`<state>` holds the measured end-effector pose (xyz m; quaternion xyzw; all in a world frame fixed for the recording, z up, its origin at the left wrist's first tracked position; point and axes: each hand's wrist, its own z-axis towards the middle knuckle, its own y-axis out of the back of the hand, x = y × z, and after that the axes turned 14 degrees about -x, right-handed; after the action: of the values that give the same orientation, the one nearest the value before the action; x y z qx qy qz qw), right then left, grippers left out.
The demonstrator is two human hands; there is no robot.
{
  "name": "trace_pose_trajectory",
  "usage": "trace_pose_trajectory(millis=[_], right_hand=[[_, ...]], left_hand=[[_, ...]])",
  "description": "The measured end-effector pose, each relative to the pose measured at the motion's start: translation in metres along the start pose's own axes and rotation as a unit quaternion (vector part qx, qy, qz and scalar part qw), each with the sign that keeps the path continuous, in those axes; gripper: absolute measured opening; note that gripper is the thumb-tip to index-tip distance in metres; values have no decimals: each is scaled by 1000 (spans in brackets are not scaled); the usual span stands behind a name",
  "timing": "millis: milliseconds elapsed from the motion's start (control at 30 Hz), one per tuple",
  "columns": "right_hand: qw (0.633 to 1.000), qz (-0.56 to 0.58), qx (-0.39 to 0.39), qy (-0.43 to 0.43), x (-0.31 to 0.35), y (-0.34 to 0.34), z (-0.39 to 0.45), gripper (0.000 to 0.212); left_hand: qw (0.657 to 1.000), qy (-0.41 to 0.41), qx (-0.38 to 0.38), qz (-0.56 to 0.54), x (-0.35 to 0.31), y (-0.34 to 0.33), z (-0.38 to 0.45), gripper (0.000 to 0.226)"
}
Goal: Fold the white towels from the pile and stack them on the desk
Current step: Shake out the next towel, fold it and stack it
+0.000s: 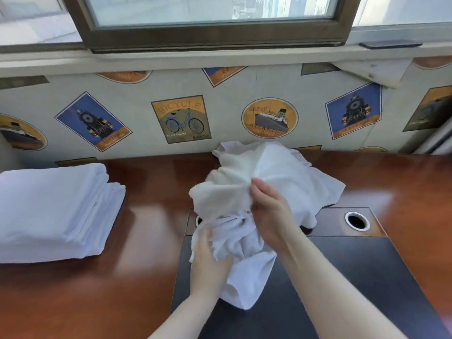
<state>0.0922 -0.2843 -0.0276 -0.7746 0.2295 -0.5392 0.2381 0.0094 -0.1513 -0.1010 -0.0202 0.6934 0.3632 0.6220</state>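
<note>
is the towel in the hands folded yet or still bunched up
Still bunched up: the towel is crumpled and creased, gripped by the left hand and right hand.

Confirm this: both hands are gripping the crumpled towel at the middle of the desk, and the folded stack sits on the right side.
Not quite. Both hands, left and right, grip the crumpled towel, but the head view shows the folded stack on the left side of the desk.

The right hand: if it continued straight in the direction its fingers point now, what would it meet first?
The right hand already grips the crumpled towel. Going on, up and away, it would probably push into more of that cloth, then the papered wall; depth is unclear.
</note>
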Motion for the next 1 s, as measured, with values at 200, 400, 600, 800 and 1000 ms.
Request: trace_pose_trajectory(millis=[200, 400, 600, 800, 1000], right_hand=[[978, -38, 141, -148, -57, 48, -121, 36], [974, -178, -136, -45, -79, 90, -156, 70], [818, -574, -28, 20, -141, 86, -221, 110], [857, -483, 12, 177, -183, 48, -279, 64], [828, -454, -79, 320, -171, 24, -328, 44]], left_hand=[[973, -188, 90, 100, 2, 1, -41, 42], [973, 84, 201, -81, 36, 54, -103, 44], [957, 164, 138, -195, 47, 141, -137, 41], [912, 204, 172, -310, 20, 195, -156, 60], [850, 277, 181, -410, -14, 209, -191, 67]])
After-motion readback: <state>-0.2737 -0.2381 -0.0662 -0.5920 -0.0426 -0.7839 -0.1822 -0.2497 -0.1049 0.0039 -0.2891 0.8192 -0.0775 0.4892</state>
